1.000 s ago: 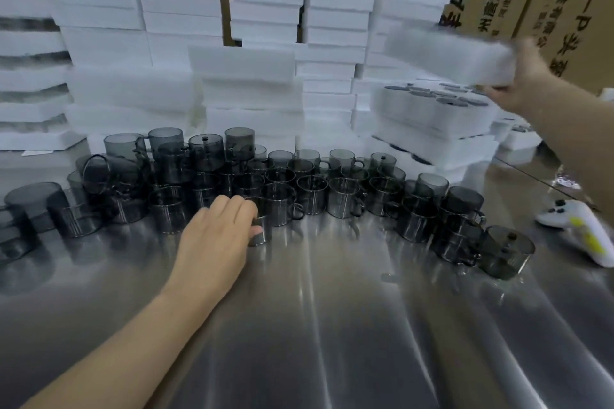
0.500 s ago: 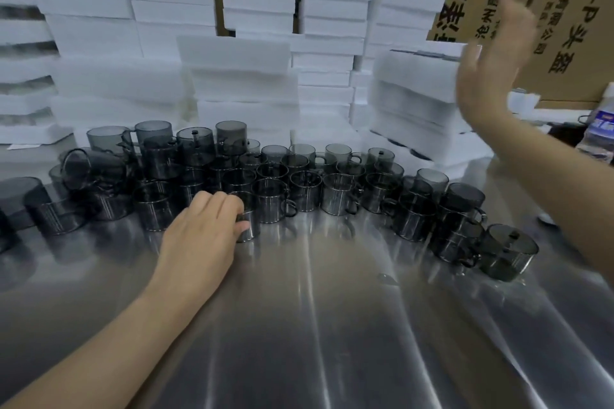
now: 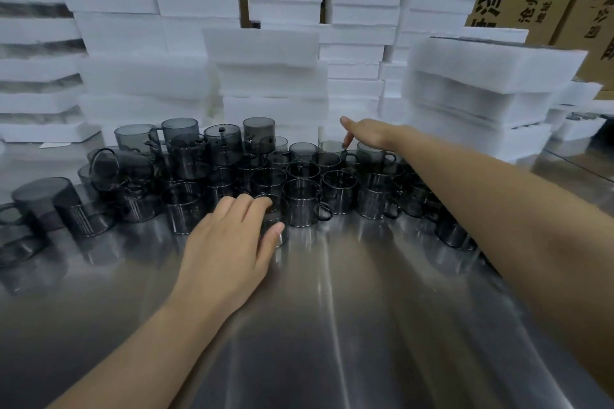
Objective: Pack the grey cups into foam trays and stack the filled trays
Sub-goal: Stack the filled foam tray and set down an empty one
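Grey cup (image 3: 277,214) mostly hidden in gripping left hand (image 3: 229,242); right hand (image 3: 368,134) (blurred) hovers slack-fingered above other cups (image 3: 339,191).

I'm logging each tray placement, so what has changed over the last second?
The right hand let go of the foam tray it was setting on the right-hand stack, lifted away, then swung down and left; it now reaches open over the back cups. The left hand stayed gripping the front cup, and the other cups stayed put.

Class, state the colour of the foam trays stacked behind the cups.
The foam trays are white; the head view shows it.
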